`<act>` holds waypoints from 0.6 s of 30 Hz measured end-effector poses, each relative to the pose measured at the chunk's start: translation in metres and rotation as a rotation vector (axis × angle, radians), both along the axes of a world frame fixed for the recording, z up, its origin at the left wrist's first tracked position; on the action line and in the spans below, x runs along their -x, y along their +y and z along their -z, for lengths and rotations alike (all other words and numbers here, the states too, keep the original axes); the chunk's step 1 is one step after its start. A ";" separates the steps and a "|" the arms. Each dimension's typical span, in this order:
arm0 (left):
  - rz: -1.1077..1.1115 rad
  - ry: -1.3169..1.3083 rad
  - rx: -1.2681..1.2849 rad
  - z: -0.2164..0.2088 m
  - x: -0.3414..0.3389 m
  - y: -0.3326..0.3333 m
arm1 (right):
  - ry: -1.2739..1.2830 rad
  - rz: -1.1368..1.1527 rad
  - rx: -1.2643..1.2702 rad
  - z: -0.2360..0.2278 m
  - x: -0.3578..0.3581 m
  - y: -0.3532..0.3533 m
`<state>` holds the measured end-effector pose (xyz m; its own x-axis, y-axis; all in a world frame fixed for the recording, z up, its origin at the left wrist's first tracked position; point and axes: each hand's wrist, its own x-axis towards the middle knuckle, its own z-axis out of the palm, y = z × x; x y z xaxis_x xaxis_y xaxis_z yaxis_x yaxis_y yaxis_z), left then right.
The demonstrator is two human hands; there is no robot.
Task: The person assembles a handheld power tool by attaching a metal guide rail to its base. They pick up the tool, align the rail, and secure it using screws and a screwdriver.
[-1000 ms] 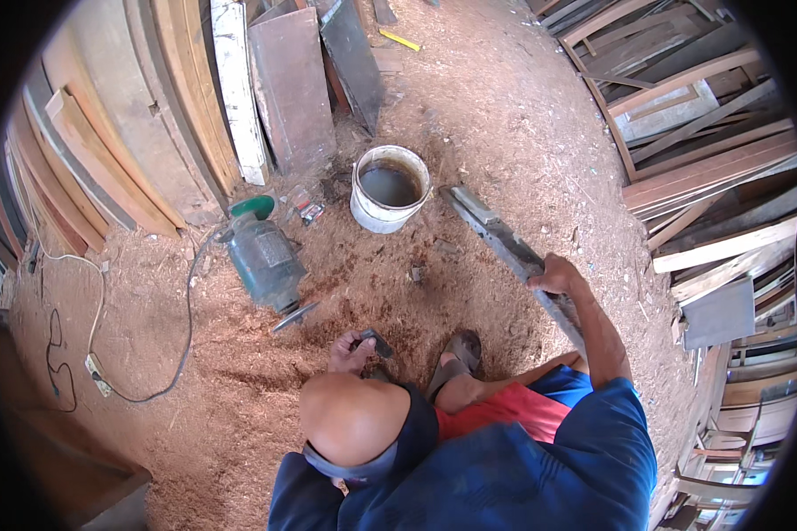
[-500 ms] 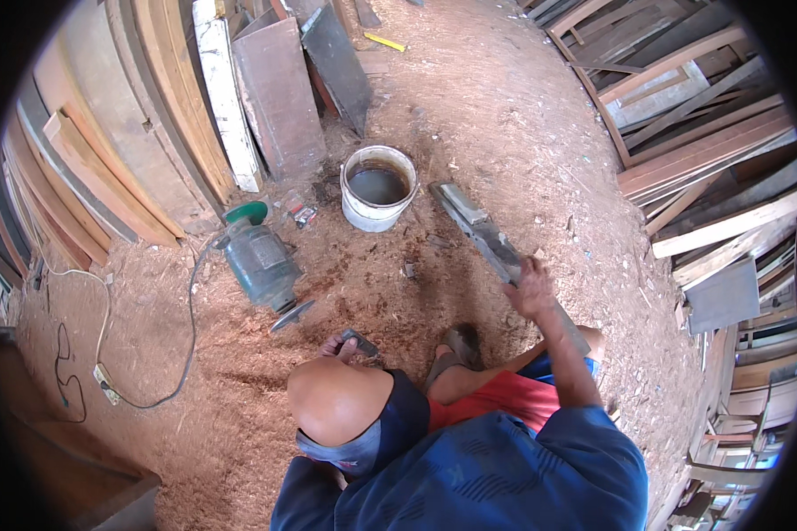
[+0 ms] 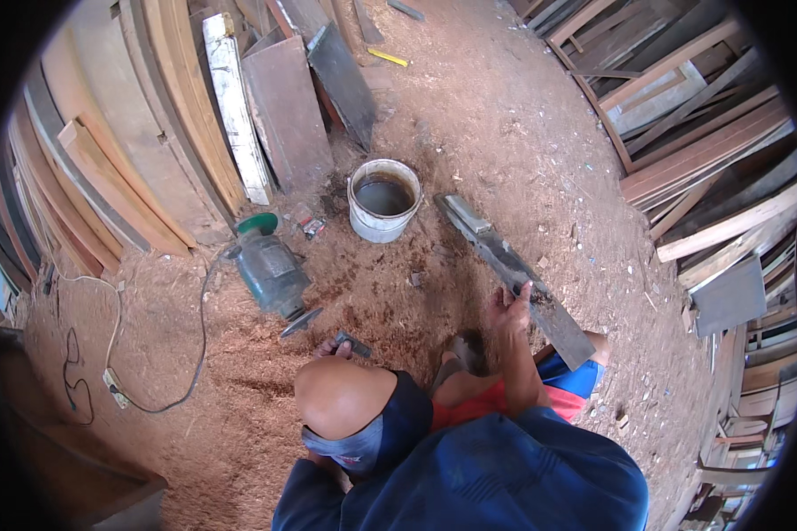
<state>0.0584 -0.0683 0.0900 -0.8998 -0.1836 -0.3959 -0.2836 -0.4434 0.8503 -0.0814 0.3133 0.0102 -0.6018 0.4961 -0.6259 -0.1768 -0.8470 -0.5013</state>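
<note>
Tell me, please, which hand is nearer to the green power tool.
Left: the left hand is below and right of the green power tool; the right hand is farther right, at the long grey bar.

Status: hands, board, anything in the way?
Left hand: holding small dark block. Right hand: at long grey board, hold unclear. White bucket near board's far end, not touching it.

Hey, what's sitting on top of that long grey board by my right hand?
A smaller pale grey block lies at the far end of the long grey board. Your right hand hides a patch near its middle, and the surface beneath the block cannot be seen.
</note>
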 end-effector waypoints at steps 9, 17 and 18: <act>0.011 -0.024 -0.080 0.022 -0.012 -0.003 | -0.069 -0.132 -0.515 -0.071 0.048 0.058; 0.010 -0.048 -0.142 0.053 -0.013 0.003 | -0.184 -0.174 -0.816 -0.139 0.162 0.061; 0.009 -0.047 -0.146 0.055 -0.014 0.004 | -0.251 -0.169 -0.855 -0.147 0.176 0.057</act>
<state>0.0721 -0.0646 0.0351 -0.8810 -0.1125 -0.4595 -0.3263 -0.5587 0.7625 -0.2570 0.3706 0.1568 -0.6042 0.7695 -0.2069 0.1152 -0.1725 -0.9782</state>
